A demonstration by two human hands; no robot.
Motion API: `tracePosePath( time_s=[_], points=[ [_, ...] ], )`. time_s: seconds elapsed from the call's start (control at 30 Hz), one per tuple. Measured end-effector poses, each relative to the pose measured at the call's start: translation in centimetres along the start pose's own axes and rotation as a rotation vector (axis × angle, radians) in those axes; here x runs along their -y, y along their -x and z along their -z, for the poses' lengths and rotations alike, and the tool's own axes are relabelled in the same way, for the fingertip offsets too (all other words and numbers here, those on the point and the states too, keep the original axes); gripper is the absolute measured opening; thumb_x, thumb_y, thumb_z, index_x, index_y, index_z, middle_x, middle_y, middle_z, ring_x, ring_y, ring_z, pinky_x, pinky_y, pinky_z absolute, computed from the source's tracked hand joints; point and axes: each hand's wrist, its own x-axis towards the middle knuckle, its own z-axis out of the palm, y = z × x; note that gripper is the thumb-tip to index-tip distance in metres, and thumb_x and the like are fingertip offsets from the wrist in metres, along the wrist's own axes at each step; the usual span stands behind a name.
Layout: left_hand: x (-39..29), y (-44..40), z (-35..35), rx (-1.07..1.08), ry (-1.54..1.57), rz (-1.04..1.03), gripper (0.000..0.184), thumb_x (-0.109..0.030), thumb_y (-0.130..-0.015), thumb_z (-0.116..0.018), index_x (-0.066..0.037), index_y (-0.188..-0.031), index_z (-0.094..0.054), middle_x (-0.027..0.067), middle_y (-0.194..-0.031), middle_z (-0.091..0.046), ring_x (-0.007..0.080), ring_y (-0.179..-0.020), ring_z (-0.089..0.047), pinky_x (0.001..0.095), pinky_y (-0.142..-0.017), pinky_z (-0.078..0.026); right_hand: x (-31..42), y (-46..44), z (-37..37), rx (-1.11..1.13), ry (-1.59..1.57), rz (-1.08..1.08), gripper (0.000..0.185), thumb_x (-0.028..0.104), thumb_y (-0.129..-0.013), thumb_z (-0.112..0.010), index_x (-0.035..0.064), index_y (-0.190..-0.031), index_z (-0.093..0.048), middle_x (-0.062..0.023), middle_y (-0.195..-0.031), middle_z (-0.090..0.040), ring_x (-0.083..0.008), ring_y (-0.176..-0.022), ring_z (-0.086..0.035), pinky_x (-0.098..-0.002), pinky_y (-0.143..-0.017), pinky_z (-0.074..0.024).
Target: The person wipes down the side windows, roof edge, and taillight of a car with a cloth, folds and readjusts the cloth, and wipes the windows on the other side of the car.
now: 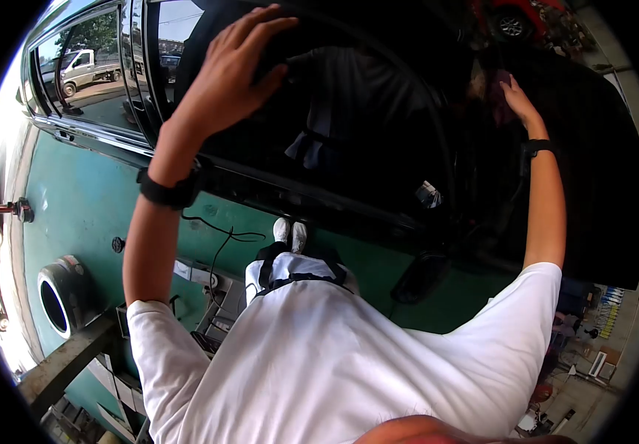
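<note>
A glossy black car (378, 163) fills the space before me, its dark panels mirroring my body. Over the car at the upper left is my left hand (234, 66), empty, with its fingers apart; whether it touches the surface I cannot tell. To the right, my right hand (518, 102) holds a dark purplish cloth (500, 96) against the black surface. The cloth is dim, and part of it is covered by the fingers. A dark wristband sits on each wrist.
The car's side mirror (421, 277) sticks out towards me. On the green floor (82, 192) at the left lie a tyre (56, 300) and a black cable (223, 240). A metal frame (71, 362) stands at lower left. Tools (608, 314) lie at the right. A red car (537, 11) is beyond.
</note>
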Motion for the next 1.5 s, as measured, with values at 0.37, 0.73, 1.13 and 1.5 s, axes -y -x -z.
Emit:
tracePosePath(
  time_s=[0.37, 0.73, 1.13, 1.5],
  points=[
    [23.2, 0.8, 10.4, -0.167, -0.135, 0.197, 0.058, -0.034, -0.098, -0.067, -0.010, -0.146, -0.047, 0.0188, -0.146, -0.052, 0.0340, -0.139, -0.046, 0.0464, -0.114, -0.037, 0.1, 2.1, 0.4, -0.099, 0.419, 0.177, 0.040, 0.022, -0.106, -0.044, -0.0034, -0.138, -0.045, -0.0361, -0.112, -0.061, -0.0507, -0.112, -0.056, -0.0513, -0.087, -0.0492],
    [24.0, -0.1, 8.0, -0.191, -0.112, 0.162, 0.065, -0.051, -0.097, -0.061, -0.025, -0.154, -0.039, 0.0130, -0.164, -0.027, 0.0340, -0.153, -0.021, 0.0539, -0.123, -0.011, 8.1, 4.9, 2.6, -0.186, 0.354, 0.241, 0.040, 0.017, -0.105, -0.048, 0.0036, -0.142, -0.046, -0.0294, -0.103, -0.067, -0.0427, -0.100, -0.069, -0.0464, -0.082, -0.0516],
    [33.4, -1.8, 9.0, -0.045, -0.653, -0.284, 0.066, 0.001, -0.096, -0.059, -0.022, -0.155, -0.038, 0.0108, -0.151, -0.046, 0.0266, -0.130, -0.054, 0.0472, -0.105, -0.047, 1.9, 22.8, 1.3, -0.319, -0.159, -0.092, 0.043, 0.018, -0.107, -0.050, 0.0073, -0.148, -0.043, -0.0130, -0.135, -0.060, -0.0175, -0.124, -0.057, -0.0287, -0.103, -0.0428],
    [4.9, 2.2, 3.5, 0.141, 1.403, 0.139, 0.047, -0.004, -0.093, -0.054, 0.000, -0.140, -0.047, 0.0253, -0.127, -0.059, 0.0312, -0.110, -0.062, 0.0403, -0.098, -0.051, -1.3, 29.1, -9.3, -0.345, -0.163, -0.006, 0.041, 0.013, -0.105, -0.050, 0.0046, -0.144, -0.043, -0.0135, -0.134, -0.059, -0.0217, -0.124, -0.054, -0.0336, -0.106, -0.0427]
  ],
)
